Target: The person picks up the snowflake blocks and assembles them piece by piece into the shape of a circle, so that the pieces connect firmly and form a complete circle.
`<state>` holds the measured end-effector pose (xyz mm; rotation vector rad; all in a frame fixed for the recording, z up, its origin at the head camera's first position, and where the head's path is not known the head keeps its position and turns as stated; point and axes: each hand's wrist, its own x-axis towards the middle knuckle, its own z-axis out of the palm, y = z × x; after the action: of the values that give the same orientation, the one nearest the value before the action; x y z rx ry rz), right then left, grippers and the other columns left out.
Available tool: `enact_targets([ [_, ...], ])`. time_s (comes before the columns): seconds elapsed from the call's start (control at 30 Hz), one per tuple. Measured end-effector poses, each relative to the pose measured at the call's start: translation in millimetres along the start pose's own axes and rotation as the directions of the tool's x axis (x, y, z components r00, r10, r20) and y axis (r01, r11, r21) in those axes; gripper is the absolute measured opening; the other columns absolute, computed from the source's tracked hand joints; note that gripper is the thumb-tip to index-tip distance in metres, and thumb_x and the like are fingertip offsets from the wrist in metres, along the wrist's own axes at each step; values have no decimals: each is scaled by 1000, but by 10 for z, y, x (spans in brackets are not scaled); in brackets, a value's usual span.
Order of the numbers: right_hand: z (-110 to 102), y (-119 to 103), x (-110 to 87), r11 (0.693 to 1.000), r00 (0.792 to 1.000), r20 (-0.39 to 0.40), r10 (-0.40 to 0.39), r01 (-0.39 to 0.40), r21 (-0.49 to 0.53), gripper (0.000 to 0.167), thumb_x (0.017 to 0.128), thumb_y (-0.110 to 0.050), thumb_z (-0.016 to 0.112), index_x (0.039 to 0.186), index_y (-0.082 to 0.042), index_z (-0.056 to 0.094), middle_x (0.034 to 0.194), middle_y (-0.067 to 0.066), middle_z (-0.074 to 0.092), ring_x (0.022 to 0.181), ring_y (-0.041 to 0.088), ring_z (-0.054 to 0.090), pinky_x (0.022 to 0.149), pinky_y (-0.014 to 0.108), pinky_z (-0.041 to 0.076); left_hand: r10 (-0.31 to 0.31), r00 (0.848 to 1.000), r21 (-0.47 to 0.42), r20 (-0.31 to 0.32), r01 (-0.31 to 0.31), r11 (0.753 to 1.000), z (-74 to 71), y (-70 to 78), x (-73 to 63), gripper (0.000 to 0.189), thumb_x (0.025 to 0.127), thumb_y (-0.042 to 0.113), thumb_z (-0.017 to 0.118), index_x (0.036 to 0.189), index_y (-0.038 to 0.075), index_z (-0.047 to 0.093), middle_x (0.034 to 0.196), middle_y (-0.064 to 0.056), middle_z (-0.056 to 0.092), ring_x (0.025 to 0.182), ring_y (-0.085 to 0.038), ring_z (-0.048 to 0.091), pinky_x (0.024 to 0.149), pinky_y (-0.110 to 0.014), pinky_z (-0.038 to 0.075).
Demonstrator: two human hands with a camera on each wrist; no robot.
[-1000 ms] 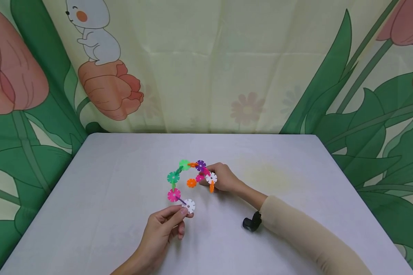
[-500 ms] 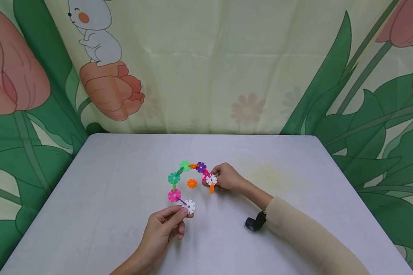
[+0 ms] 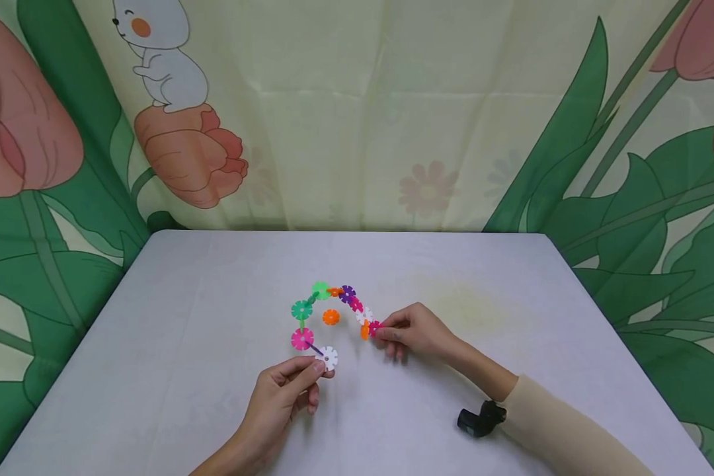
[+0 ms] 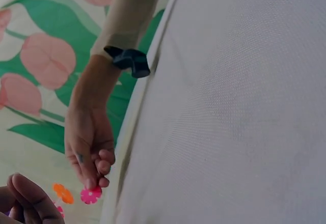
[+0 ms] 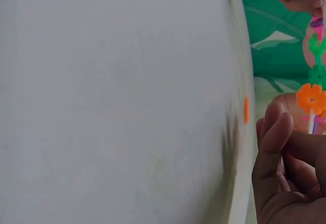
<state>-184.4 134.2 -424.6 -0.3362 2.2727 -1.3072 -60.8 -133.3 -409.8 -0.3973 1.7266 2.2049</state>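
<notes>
A curved chain of slotted plastic snowflake discs hangs above the table, with green discs [image 3: 301,309], a purple disc [image 3: 347,294] and other colours. My left hand [image 3: 285,396] pinches the white disc [image 3: 328,358] at its near end between thumb and fingers. An orange disc [image 3: 365,330], seen nearly edge-on, forms the chain's right end. Beside it my right hand [image 3: 416,330] pinches a pink disc [image 3: 375,329] by its edge. In the left wrist view a narrow gap shows between this pink disc [image 4: 91,195] and the orange disc [image 4: 63,193]. My right fingers hide it in the right wrist view.
A loose orange disc [image 3: 330,317] lies on the white-covered table [image 3: 214,284], inside the chain's curve. On my right wrist sits a black camera mount [image 3: 480,419]. A printed cloth [image 3: 363,132] with tulips and a rabbit hangs behind the table.
My right hand has carried the pink disc from inside the chain's curve to the right and nearer, beside the end orange disc. My left hand stays almost still on the white disc.
</notes>
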Motion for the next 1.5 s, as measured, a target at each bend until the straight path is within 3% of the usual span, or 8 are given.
enact_targets([
  [0.13,46,-62,-232,999,999,43,-26,24,47,16,96,-16,78,104,-3,82,78,13,78,61,17,72,61,29,61,-2,1000,9,11,1,1000,5,-16,4,31,98,28,76,117,4,77,99,-2,80,65,-12,57,62,-22,53],
  [0.37,164,-174,-517,995,995,50,-85,82,57,15,97,-16,78,102,-3,81,80,15,77,60,16,71,59,31,61,3,999,19,40,-4,1000,30,-65,10,30,98,28,77,115,4,76,98,-1,79,64,-12,57,63,-22,54],
  [0.63,316,-300,-693,967,967,27,-252,252,-27,15,99,-16,75,106,-4,80,86,17,76,64,22,73,60,30,62,-4,998,50,59,1,999,44,-90,7,32,99,29,75,117,2,75,99,-2,80,65,-12,57,63,-21,55],
  [0.83,381,-346,-706,922,924,18,-381,381,-68,14,99,-18,75,105,-6,80,84,14,75,65,14,72,59,30,62,-17,996,58,83,12,998,49,-109,11,30,100,28,74,117,3,75,99,0,80,66,-11,58,65,-21,56],
  [1.07,410,-333,-691,872,882,13,-471,467,-145,8,97,-9,75,103,-6,79,82,10,75,64,12,71,57,23,59,-5,995,40,101,1,999,44,-133,12,30,100,24,74,117,0,74,96,1,80,65,-11,57,64,-21,55],
  [1.23,430,-315,-685,790,822,7,-570,549,-273,9,95,-7,77,103,-8,80,81,4,76,66,0,68,59,13,55,-2,994,34,107,-2,999,40,-146,15,27,100,22,74,115,-1,74,95,1,79,64,-10,57,63,-21,54],
  [1.37,447,-313,-681,708,759,1,-651,608,-359,13,92,-6,80,105,-10,80,80,1,76,68,-5,64,62,7,51,-6,994,33,110,2,999,43,-148,15,23,100,22,75,111,2,75,94,1,79,64,-10,56,63,-21,54],
  [1.5,464,-319,-690,664,721,-3,-693,637,-391,19,90,-3,81,107,-10,79,78,-3,72,69,-6,60,64,5,50,-15,994,34,107,11,999,51,-141,11,20,99,22,75,109,4,75,93,1,80,64,-10,56,63,-21,55],
])
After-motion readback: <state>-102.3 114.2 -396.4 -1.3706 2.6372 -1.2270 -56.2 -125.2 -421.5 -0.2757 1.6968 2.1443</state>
